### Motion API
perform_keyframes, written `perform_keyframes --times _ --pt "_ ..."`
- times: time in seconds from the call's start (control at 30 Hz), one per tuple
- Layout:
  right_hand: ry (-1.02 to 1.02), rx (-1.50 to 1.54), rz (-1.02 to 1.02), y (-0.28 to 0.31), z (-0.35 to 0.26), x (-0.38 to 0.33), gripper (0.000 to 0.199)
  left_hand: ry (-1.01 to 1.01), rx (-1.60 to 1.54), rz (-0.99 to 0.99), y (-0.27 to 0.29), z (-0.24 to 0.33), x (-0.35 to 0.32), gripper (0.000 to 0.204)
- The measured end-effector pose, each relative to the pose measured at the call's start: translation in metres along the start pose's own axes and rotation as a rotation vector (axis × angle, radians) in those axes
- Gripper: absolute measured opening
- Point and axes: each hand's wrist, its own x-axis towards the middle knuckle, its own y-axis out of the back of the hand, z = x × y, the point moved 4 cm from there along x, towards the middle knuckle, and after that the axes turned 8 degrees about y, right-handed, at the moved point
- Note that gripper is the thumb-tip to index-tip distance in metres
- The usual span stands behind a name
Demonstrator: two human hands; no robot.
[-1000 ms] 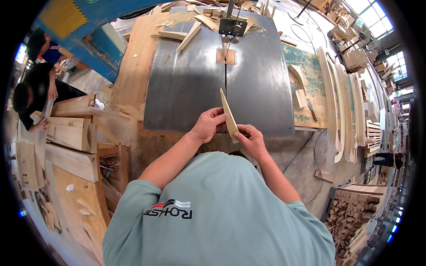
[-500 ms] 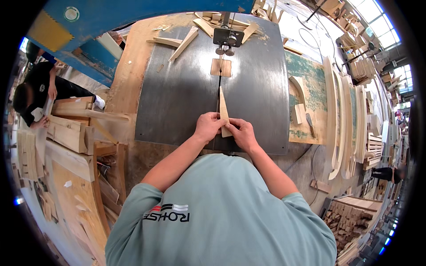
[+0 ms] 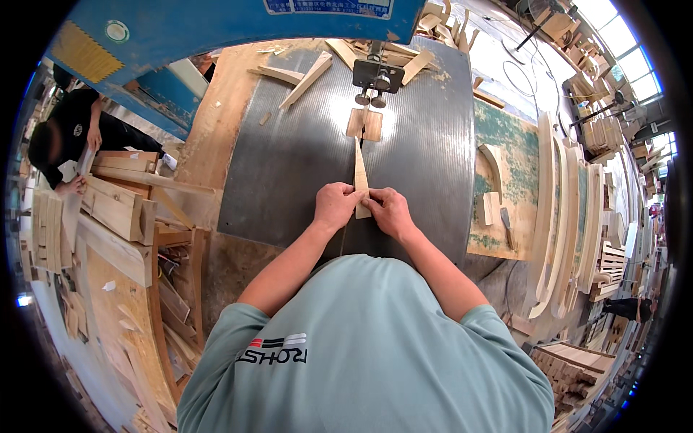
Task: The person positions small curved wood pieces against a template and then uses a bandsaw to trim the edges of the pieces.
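Head view: blade guide (image 3: 377, 76) stands beyond wooden wedge (image 3: 361, 175).

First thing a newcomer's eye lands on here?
Probably the big blue machine frame arching across the upper left, with a yellow patch near its left end. Next, the dark metal table in the centre, where the left hand and right hand hold a tapered wood piece, its narrow end pointing away from the person. The pale green shirt fills the lower middle.
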Motion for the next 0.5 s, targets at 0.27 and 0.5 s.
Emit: perform_keyframes --times 0.27,0.5 --pt "0.097 -0.094 0.132 -0.009 -0.001 0.004 0.034 -0.001 0.113 -0.033 0.005 0.006 0.016 0.026" --pt "0.053 -0.159 0.157 -0.012 -0.006 -0.001 0.039 -0.085 0.157 -0.032 0.005 0.012 0.010 0.027"
